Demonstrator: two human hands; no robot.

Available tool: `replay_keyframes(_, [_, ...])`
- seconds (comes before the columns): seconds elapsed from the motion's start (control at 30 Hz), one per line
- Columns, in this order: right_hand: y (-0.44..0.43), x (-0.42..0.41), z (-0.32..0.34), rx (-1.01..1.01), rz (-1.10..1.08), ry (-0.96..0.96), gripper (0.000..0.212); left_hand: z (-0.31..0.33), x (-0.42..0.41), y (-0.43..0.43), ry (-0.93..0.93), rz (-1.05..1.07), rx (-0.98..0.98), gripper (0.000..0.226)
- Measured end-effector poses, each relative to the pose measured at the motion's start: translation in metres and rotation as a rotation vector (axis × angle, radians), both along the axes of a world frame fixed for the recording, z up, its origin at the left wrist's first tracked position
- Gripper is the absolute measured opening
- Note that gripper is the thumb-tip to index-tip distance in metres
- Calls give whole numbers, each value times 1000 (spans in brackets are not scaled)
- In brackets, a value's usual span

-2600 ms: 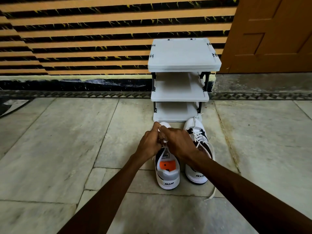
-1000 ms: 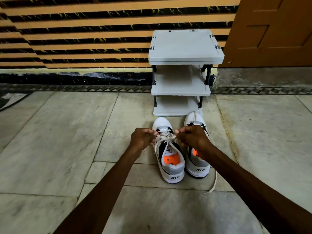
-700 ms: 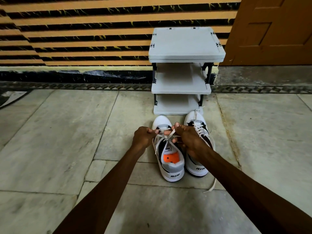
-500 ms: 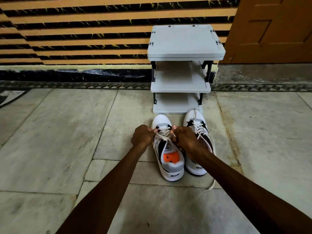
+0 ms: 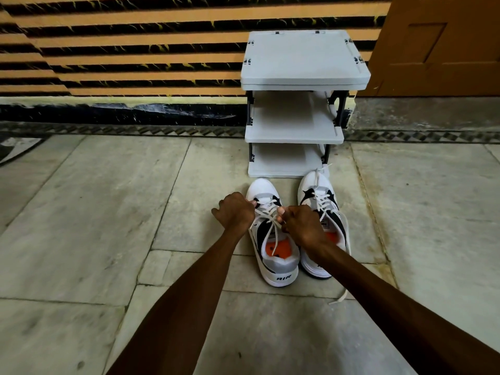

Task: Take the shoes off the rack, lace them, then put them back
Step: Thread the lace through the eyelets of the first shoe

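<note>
Now left hand [image 5: 236, 212] and right hand [image 5: 300, 226] each pinch lace [image 5: 266, 215] ends across left shoe [image 5: 272, 234], lower centre; shoe's long axis toward rack [image 5: 303, 60]

The word "AIR" stands in dark capitals on the white heel sole of the left white-and-black lace-up sneaker with the orange insole [image 5: 273, 239], the one on the stone floor nearer the left side. The matching right white-and-black sneaker [image 5: 320, 201] beside it shows part of dark lettering on its heel, mostly hidden behind a forearm and not readable, and a small label on its tongue that is too small to read. No other writing, number or sign can be read.
</note>
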State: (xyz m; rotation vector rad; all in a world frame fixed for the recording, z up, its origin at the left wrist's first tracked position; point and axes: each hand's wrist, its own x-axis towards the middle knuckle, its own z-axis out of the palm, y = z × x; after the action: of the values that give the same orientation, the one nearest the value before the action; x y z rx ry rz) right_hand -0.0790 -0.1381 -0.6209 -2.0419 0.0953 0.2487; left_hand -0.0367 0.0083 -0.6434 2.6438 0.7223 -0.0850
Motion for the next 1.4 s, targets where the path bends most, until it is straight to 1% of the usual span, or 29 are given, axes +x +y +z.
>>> replay_keyframes(0.07, [-1,-3,2,-13,4,-9,41,-1,-2,-4,-25,-39,69,41])
replay_keyframes(0.17, [-1,-6,5,40,-30,5,40,-4,-6,-9,-69,-82,145,37])
replay_keyframes(0.53, [1,-12,7,20,-48,17,40,-4,-6,-13,-12,-25,115,36])
replay_keyframes(0.63, [0,-13,7,21,-59,17,40,1,-7,-15,7,-39,50,38])
replay_keyframes(0.7, [-5,-13,11,-3,-31,-5,38,4,-8,-8,36,-33,-89,40])
replay_keyframes(0.77, [-13,-12,16,-84,39,-63,29,3,-13,4,20,-52,-249,35])
replay_keyframes(0.83, [-17,-11,20,-266,126,-143,20,3,-25,13,-32,-101,-367,19])
replay_keyframes(0.87, [-18,-10,21,-396,177,-181,20,2,-31,16,-57,-118,-399,11])
replay_keyframes(0.9, [-17,-10,21,-516,229,-201,24,2,-37,17,-72,-135,-417,11])
replay_keyframes(0.97, [-12,-11,21,-689,328,-185,36,3,-46,15,-73,-194,-432,11])
replay_keyframes(1.0, [-9,-13,22,-755,371,-160,39,6,-50,13,-60,-244,-429,9])
replay_keyframes(1.03, [-7,-14,23,-802,406,-131,41,9,-53,10,-35,-297,-410,15])
replay_keyframes(1.07, [-6,-15,24,-830,432,-113,42,11,-54,9,-6,-358,-383,25])
replay_keyframes(1.13, [-5,-14,25,-840,451,-114,39,14,-58,6,78,-473,-297,42])
replay_keyframes(1.2, [-5,-11,25,-819,443,-121,31,16,-62,3,134,-530,-177,54])
replay_keyframes(1.27, [-1,-8,23,-790,437,-138,27,21,-64,0,111,-515,-89,52])
replay_keyframes(1.4, [13,-4,16,-787,408,-213,28,31,-57,-3,26,-456,-4,37])
